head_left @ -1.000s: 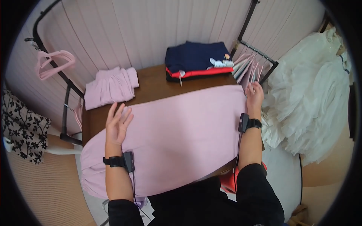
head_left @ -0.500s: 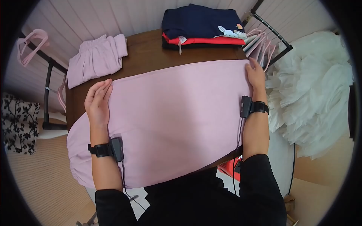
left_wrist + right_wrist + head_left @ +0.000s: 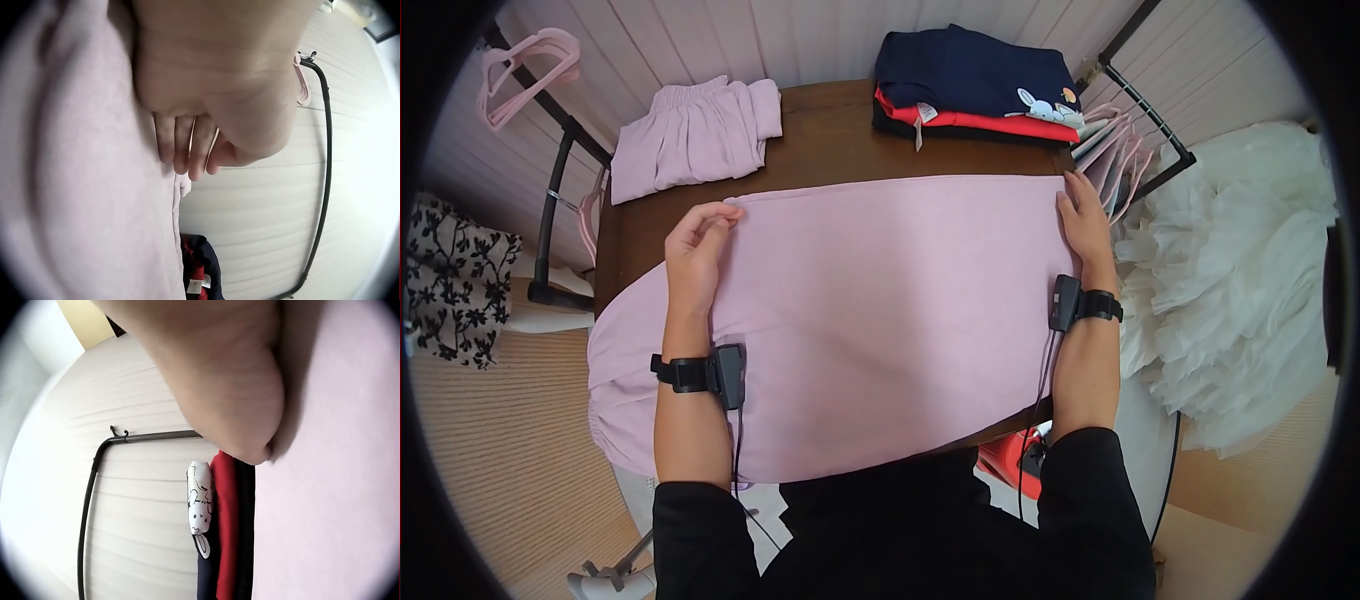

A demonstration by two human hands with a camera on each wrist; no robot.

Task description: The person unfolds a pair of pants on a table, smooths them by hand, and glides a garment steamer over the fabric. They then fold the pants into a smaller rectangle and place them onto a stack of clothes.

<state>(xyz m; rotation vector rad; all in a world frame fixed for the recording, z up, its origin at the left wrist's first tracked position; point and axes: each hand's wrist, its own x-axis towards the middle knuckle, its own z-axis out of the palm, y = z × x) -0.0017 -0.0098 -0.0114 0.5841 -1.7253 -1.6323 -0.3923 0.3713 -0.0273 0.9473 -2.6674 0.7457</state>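
Note:
A pale pink garment (image 3: pixel 880 310) is spread over a dark brown table (image 3: pixel 825 125), its gathered end hanging toward the lower left. At the garment's far left corner, my left hand (image 3: pixel 697 255) pinches the edge between thumb and bent fingers. The left wrist view shows its fingertips (image 3: pixel 195 172) right at the cloth edge. My right hand (image 3: pixel 1088 225) is at the far right corner, thumb on the cloth and fingers along the side edge. Its palm hides the fingers in the right wrist view, and I cannot tell whether they grip the cloth.
Behind lie a folded pink garment (image 3: pixel 700 140) and a stack of folded navy (image 3: pixel 970 75) and red (image 3: pixel 980 122) clothes. Racks with pink hangers (image 3: pixel 530 75) flank the table. A white ruffled dress (image 3: pixel 1230 290) hangs at right, a black-and-white patterned cloth (image 3: pixel 460 280) at left.
The left hand, spread above the garment a second ago, has come down and its fingers have closed on the far left corner. The right hand has settled on the far right corner.

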